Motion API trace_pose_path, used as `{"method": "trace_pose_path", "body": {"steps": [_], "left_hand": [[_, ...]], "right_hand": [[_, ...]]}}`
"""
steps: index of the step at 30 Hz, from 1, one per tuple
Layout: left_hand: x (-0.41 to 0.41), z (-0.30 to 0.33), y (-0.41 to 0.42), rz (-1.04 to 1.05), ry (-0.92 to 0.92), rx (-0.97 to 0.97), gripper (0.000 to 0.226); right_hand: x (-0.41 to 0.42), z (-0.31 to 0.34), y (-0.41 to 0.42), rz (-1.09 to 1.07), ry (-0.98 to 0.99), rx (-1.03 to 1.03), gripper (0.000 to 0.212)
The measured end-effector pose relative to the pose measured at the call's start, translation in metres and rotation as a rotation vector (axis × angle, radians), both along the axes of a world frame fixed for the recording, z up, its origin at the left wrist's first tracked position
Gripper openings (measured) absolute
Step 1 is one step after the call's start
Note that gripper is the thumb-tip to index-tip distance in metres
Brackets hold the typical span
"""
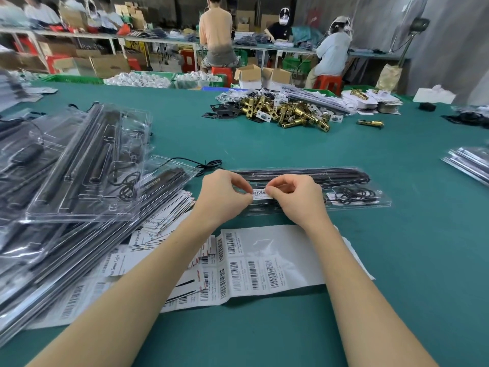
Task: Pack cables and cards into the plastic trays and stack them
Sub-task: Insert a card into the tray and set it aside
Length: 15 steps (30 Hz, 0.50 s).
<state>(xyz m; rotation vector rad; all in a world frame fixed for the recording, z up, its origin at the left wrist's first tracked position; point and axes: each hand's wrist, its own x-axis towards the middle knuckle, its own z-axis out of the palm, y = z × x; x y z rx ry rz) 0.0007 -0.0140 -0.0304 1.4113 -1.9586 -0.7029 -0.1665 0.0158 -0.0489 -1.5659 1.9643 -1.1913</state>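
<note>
A clear plastic tray (352,181) lies across the green table in front of me, holding long black bars and a coiled black cable (356,194). Over its middle I hold a small white barcode label (262,194). My left hand (226,193) pinches the label's left end and my right hand (296,194) pinches its right end, fingers curled. A sheet of barcode labels (264,263) lies just below my wrists. Printed cards (169,215) fan out to the left of my left arm.
A tall, sloping stack of filled clear trays (87,165) fills the left side. A heap of brass latch parts (291,112) sits mid-table, far. More packed trays (468,160) lie at the right edge. People work at benches behind.
</note>
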Motion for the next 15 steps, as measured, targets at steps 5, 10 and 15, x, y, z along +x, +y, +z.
{"method": "trace_pose_path", "body": {"steps": [5, 10, 15], "left_hand": [[-0.0033, 0.0007, -0.0009, 0.006, -0.044, 0.002, 0.012], [-0.0045, 0.0017, -0.0031, 0.006, -0.080, 0.009, 0.012], [-0.0057, 0.0028, -0.0035, -0.007, -0.115, 0.007, 0.011]], "right_hand": [[0.0027, -0.0015, 0.0007, -0.018, 0.029, 0.002, 0.005], [0.0061, -0.0011, 0.0008, -0.025, 0.078, -0.007, 0.005], [0.0078, -0.0024, -0.0002, -0.036, 0.113, -0.023, 0.006]]}}
